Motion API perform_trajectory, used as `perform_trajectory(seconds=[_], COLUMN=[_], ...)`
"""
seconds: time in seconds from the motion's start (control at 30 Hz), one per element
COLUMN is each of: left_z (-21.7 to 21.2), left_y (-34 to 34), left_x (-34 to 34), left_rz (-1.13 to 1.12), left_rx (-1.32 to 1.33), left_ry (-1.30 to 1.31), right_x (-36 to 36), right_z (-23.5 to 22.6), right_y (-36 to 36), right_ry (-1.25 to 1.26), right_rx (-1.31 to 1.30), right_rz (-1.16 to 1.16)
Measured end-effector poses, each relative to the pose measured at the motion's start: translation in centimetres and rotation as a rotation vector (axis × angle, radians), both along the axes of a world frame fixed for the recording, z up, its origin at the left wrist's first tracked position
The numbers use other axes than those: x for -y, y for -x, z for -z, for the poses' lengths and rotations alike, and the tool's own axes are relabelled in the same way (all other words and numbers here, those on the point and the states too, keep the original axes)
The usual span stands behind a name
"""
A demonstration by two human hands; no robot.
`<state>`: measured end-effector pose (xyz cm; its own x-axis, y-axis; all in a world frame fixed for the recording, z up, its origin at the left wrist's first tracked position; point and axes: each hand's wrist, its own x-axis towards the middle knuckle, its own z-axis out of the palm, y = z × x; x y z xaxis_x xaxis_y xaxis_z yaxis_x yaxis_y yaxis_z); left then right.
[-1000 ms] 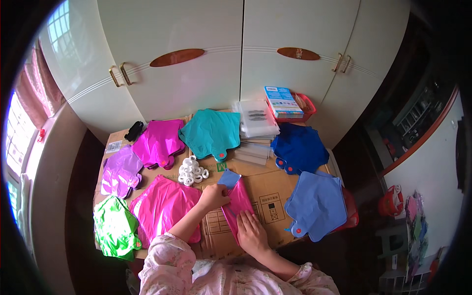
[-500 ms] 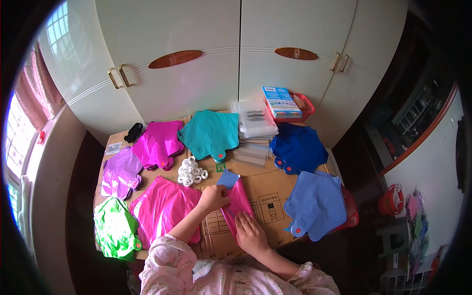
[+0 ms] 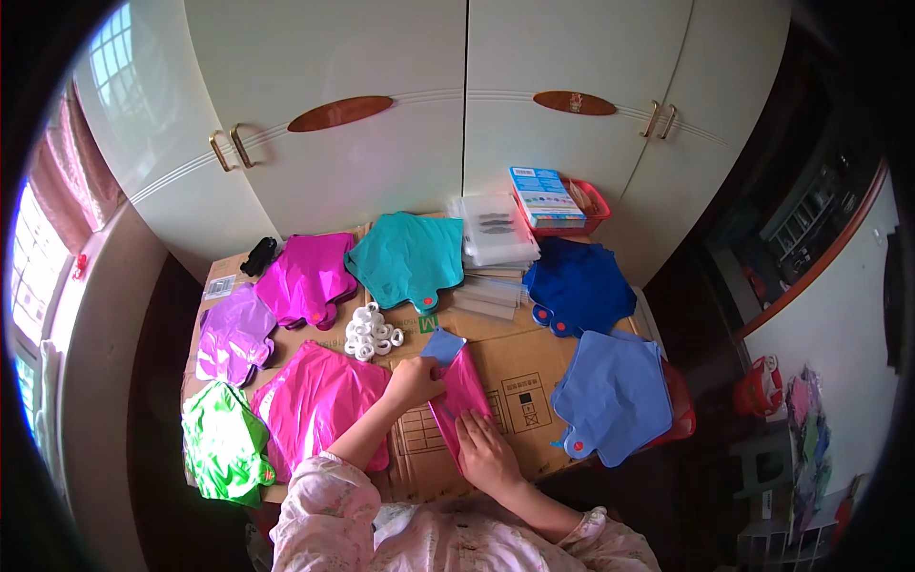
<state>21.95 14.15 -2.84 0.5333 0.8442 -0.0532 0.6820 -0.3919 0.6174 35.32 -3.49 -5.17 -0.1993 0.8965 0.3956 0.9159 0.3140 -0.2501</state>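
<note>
In front of me a shiny pink foil balloon (image 3: 464, 381), folded into a long narrow strip, lies slanted on the flattened cardboard. A blue piece (image 3: 442, 345) shows at its far end. My left hand (image 3: 416, 382) is closed, its fingertips pinching the strip's left edge near that end. My right hand (image 3: 485, 450) lies flat on the nearer part, fingers stretched out over the foil. Left of my left arm is a pile of flat pink foil balloons (image 3: 319, 400). White ribbon rolls (image 3: 370, 334) are heaped just beyond my left hand.
More flat foil balloons lie around the cardboard (image 3: 529, 448): green (image 3: 224, 443), lilac (image 3: 233, 334), magenta (image 3: 305, 278), teal (image 3: 410, 259), dark blue (image 3: 581, 286), light blue (image 3: 615, 396). Clear plastic bags (image 3: 491, 234) and a blue-white box (image 3: 548, 197) on a red basket (image 3: 596, 205) stand at the back.
</note>
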Motion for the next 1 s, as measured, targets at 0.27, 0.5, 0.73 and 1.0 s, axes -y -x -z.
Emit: perform_trajectory(seconds=[0.27,0.5,0.73,1.0], left_z=[0.69,0.47,0.00,0.87], left_y=[0.02,-0.10,-0.27,0.19], left_x=[-0.04,-0.10,0.33,0.21], left_rz=[-0.010,-0.004,-0.029,-0.011], left_rx=[0.000,-0.010,-0.086,-0.017], left_ry=[-0.033,-0.018,-0.036,-0.062], right_x=[-0.07,-0.09,-0.07,-0.07], right_z=[0.03,0.00,0.01,-0.14], right_y=[0.07,0.01,0.03,0.00], right_ry=[-0.013,-0.017,-0.015,-0.023], right_rx=[-0.023,-0.024,-0.027,-0.037], right_rz=[-0.001,0.000,-0.004,-0.006])
